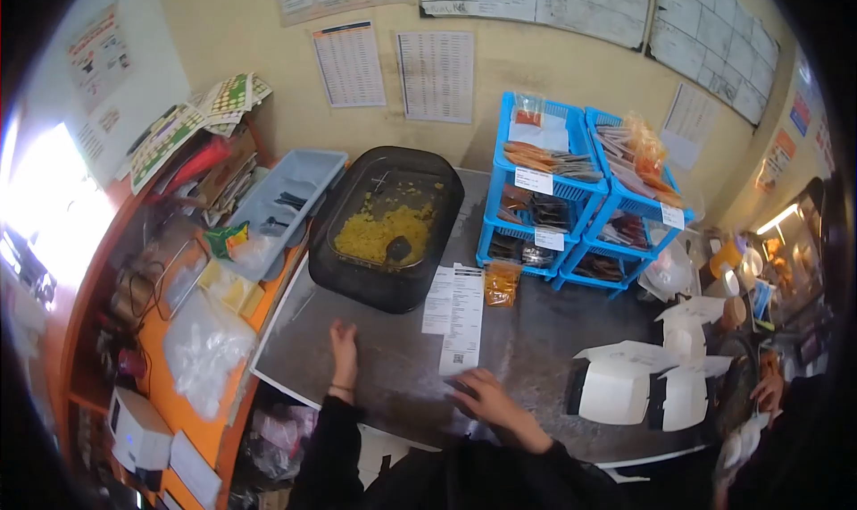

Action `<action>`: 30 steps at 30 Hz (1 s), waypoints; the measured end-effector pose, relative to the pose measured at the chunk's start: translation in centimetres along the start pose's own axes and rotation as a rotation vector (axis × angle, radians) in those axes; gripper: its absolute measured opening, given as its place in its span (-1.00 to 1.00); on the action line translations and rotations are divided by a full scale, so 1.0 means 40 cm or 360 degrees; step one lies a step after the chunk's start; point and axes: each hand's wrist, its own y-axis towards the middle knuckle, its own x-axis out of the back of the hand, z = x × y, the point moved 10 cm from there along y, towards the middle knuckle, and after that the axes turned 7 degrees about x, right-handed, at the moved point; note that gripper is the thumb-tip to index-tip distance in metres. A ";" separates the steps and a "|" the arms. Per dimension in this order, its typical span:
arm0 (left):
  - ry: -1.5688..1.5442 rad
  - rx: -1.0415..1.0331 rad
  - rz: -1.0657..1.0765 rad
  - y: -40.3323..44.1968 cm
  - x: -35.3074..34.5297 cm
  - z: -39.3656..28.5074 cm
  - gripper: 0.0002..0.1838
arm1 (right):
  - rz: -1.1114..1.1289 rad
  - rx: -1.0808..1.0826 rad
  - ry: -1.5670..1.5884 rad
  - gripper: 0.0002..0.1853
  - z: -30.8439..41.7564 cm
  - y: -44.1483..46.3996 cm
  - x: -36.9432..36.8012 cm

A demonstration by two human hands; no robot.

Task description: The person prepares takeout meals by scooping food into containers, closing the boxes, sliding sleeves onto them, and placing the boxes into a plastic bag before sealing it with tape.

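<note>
My left hand [343,349] is raised over the dark metal table, below the black tray [335,282] of yellow food [379,229]; its fingers are apart and hold nothing. My right hand [486,398] is beside the lower end of a long printed receipt [464,322], palm down. Its fingertips are near the paper, and whether they touch it cannot be made out. A second receipt [436,305] lies partly under the long one. An orange packet [502,285] rests to their right. Inside the tray is a dark spoon [398,248].
Blue tiered racks [544,202] with sachets stand at the back. Open white boxes [614,392] sit on the right, near another person's hand [768,390]. An orange shelf [196,421] on the left holds a blue bin [290,188], plastic bags [205,349] and a small printer [138,431].
</note>
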 end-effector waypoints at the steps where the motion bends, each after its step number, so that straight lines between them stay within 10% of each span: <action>1: 0.0263 -0.0228 -0.0123 0.094 0.031 -0.030 -0.45 | -0.0023 -0.0065 0.0248 -0.61 -0.010 0.065 -0.040; 4: 0.0791 -0.0483 -0.0315 0.239 0.008 -0.246 -0.45 | -0.0493 -0.0592 0.1383 -0.43 -0.182 0.208 -0.227; 19: -0.0159 0.0118 0.0696 0.581 -0.060 -0.156 -0.42 | -0.1571 -0.1306 0.0767 -0.34 -0.372 0.409 -0.274; 24: -0.0063 0.0685 0.0800 0.503 -0.030 -0.147 -0.51 | -0.1856 -0.1339 0.0781 -0.36 -0.342 0.388 -0.235; 30: -0.1142 0.1003 0.1020 0.283 -0.079 -0.155 -0.68 | -0.1909 -0.1217 0.0628 -0.45 -0.187 0.395 -0.140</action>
